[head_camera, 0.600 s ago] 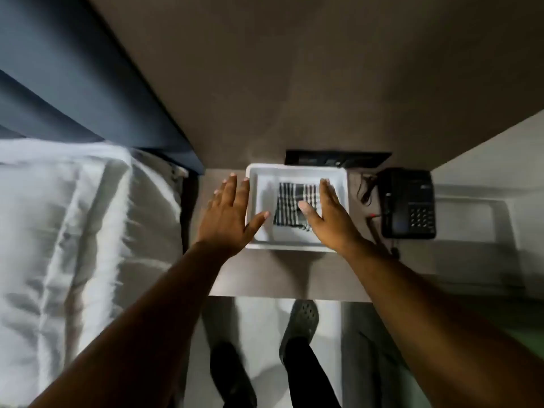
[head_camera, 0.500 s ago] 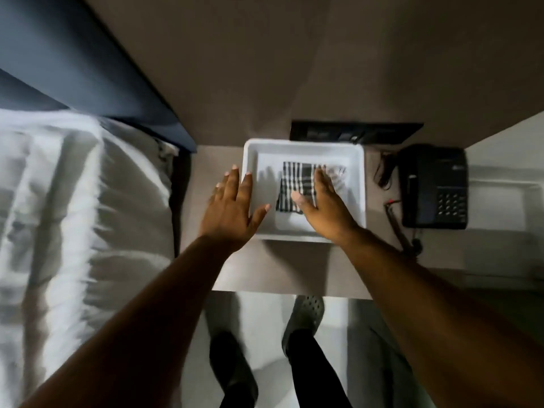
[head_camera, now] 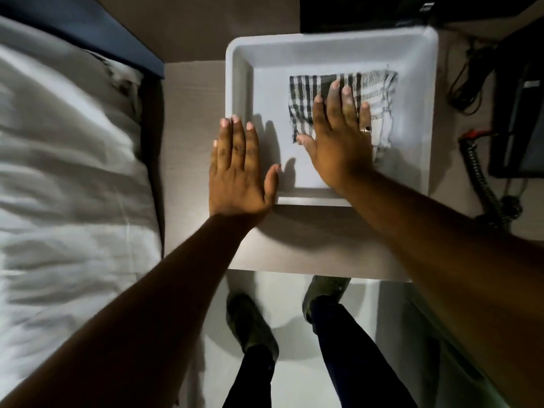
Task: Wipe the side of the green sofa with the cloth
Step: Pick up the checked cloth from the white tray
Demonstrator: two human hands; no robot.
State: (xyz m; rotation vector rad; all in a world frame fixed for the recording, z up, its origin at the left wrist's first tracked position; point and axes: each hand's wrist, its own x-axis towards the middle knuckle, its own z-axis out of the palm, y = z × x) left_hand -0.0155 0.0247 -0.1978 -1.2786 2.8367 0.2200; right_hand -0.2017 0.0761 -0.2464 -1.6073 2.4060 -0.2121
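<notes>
A black-and-white checked cloth (head_camera: 306,95) lies flat inside a white tray (head_camera: 412,119) on a small bedside table (head_camera: 309,245). My right hand (head_camera: 338,136) rests flat on the cloth with fingers spread, covering its middle and lower part. My left hand (head_camera: 238,172) hovers open over the tray's left rim, its thumb over the tray's near left corner, holding nothing. The green sofa is not in view.
A bed with white sheets (head_camera: 67,172) and a dark headboard (head_camera: 88,28) fills the left. A black telephone (head_camera: 518,107) with its coiled cord (head_camera: 482,184) sits right of the tray. My feet (head_camera: 323,293) stand on the pale floor below the table edge.
The view has closed in on the table and tray. My right hand slid further onto the cloth and lies flat on it; my left hand stays open by the tray's left rim.
</notes>
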